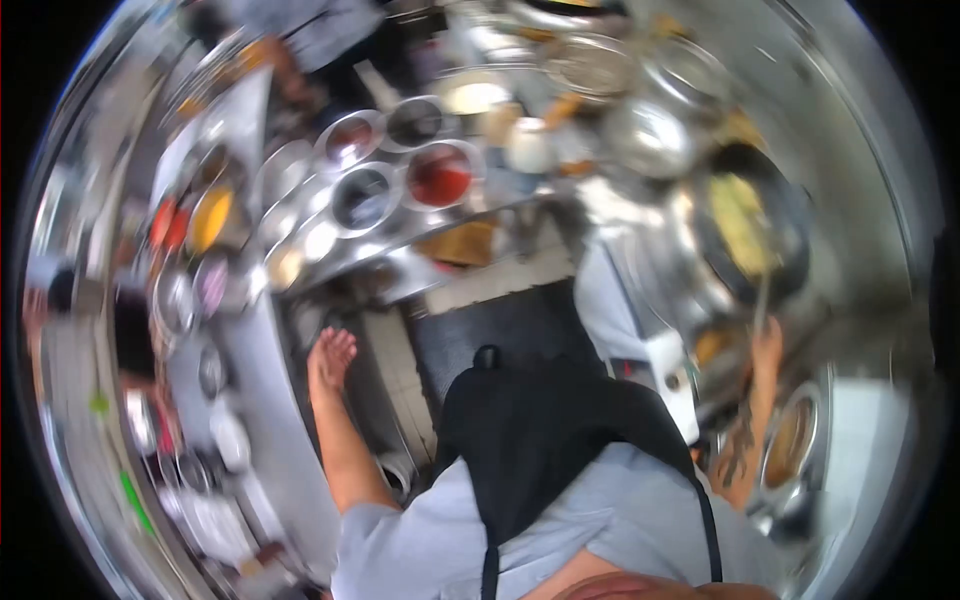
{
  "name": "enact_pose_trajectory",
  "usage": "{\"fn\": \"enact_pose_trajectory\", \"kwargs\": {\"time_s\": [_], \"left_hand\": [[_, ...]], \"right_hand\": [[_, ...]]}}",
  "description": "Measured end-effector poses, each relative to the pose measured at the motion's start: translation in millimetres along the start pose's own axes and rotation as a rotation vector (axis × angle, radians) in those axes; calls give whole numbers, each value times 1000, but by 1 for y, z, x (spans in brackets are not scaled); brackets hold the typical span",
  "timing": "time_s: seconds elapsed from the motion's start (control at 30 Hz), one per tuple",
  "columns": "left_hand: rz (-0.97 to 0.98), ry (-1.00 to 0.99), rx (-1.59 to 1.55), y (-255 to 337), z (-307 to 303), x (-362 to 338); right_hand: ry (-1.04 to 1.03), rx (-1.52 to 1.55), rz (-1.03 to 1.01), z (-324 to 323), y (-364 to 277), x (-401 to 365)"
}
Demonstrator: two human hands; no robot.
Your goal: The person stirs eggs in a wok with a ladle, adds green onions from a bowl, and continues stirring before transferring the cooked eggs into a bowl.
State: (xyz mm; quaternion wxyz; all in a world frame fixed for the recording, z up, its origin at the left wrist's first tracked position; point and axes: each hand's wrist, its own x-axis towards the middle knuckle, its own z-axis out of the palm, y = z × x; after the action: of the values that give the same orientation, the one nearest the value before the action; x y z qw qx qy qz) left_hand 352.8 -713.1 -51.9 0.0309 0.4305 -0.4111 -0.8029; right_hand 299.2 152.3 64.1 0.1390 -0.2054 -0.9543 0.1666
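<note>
My right hand [767, 342] is closed around the handle of a utensil [762, 295], whose far end reaches into a dark pan [793, 245] at the right. Yellow-green food [736, 220] lies in that pan. Off to the left, my left hand [334, 357] hangs beside the counter, palm up, fingers apart and holding nothing. Motion blur hides the utensil's tip and the fine shape of the food.
Metal pots, one with red sauce [439, 175], stand on the counter ahead. A long metal counter [262, 385] with bowls and white plates [230, 437] runs along the left. Another person [325, 35] stands beyond the pots. A round pan [790, 440] sits at the lower right.
</note>
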Motion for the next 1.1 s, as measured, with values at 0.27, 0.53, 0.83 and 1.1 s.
{"fn": "enact_pose_trajectory", "kwargs": {"time_s": [0.27,0.53,0.83,1.1], "left_hand": [[-23,-546,761,-161,249,11],[1263,-922,1333,-210,471,-24],[1115,-911,2009,-212,589,-8],[604,-1249,1503,-202,620,22]], "right_hand": [[248,-17,119,-32,-38,-24],[-237,81,220,-22,-59,-18],[-151,119,339,-54,-97,-20],[-163,130,327,-72,-135,-58]]}}
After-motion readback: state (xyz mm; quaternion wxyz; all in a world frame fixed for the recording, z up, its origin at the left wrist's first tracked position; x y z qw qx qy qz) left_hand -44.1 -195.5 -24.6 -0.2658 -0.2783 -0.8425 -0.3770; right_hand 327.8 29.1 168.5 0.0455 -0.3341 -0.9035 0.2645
